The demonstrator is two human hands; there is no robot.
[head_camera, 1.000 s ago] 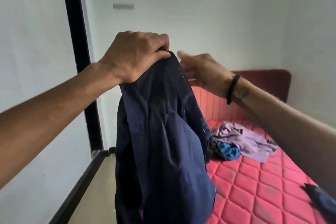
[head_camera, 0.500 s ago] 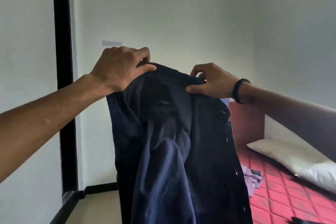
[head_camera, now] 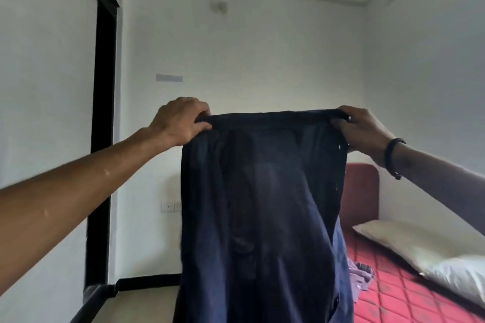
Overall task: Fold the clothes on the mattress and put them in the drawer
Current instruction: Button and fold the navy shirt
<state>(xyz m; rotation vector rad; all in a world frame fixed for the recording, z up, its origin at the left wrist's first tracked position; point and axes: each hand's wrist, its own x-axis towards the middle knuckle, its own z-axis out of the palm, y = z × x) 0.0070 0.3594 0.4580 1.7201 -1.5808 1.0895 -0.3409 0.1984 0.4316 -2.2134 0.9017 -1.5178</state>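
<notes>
- A white pillow lies by my right-hand wall.
- Maroon headboard against the far wall.
- Wall switch plate ahead of me.

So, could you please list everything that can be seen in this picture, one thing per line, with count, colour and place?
shirt: one, dark navy, held up in the air at the centre, hanging down
mattress: one, red quilted, lower right
pillow: one, white, on the mattress by the right wall
headboard: one, dark red, behind the shirt's right edge
crumpled clothes: a small lilac heap, count unclear, on the mattress, partly hidden by the shirt
wall socket: one, white, far wall
wristband: one, black, right wrist
left hand: grips the shirt's top left corner
right hand: grips the shirt's top right corner
</notes>
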